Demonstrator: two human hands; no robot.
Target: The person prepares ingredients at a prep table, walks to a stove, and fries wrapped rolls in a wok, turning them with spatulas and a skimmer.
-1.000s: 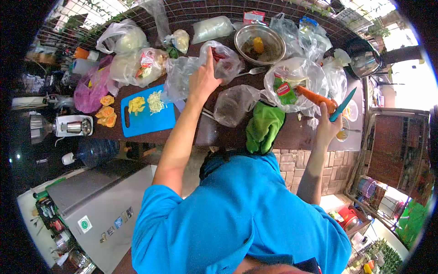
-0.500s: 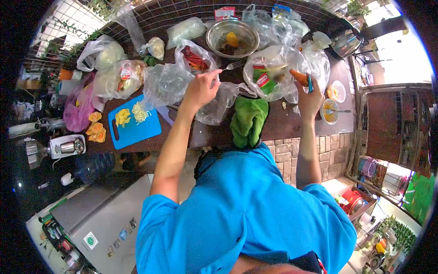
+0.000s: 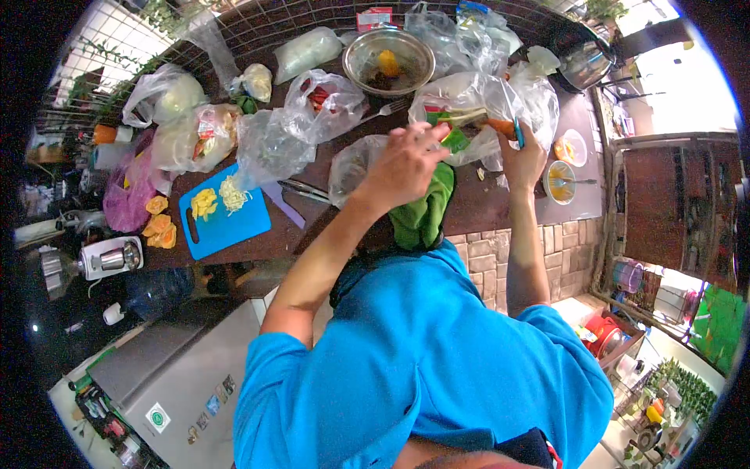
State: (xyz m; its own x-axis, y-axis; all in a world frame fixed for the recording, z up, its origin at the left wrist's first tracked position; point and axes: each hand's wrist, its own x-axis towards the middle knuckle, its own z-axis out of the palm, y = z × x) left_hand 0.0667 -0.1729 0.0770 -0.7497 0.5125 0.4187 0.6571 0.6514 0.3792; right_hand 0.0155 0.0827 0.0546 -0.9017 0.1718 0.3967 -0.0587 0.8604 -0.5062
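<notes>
While the right hand (image 3: 524, 162) grips one carrot (image 3: 499, 126) together with one blue tool (image 3: 519, 134), the left hand (image 3: 409, 160), motion-blurred, stands open with its fingers loosely spread; whether it touches anything cannot be told. The carrot lies at the near right side of a clear bag (image 3: 471, 87), well above the table (image 3: 486, 202) edge, its near end and much of the tool covered by the right hand. Inside this bag is one green packet (image 3: 455, 143), partly masked by the left fingers. The left hand also hides the upper end of one green cloth (image 3: 424, 211) and part of a crumpled bag (image 3: 349, 168). Beyond stands one steel bowl (image 3: 417, 59) containing one yellow piece (image 3: 388, 62), with one fork (image 3: 384, 111) just in front. Left of the fork, another bag (image 3: 344, 92) encloses red contents, uncountable through the plastic. Further left lies one blue cutting board (image 3: 233, 232) bearing two heaps: yellow pieces (image 3: 204, 203) and pale shreds (image 3: 233, 194). One purple utensil (image 3: 284, 205) lies beside the board; orange pieces (image 3: 160, 232) lie on its other side. Two small containers (image 3: 558, 200) stand at the right, the nearer holding one spoon (image 3: 578, 181). Overlap among the bags prevents a full count.
</notes>
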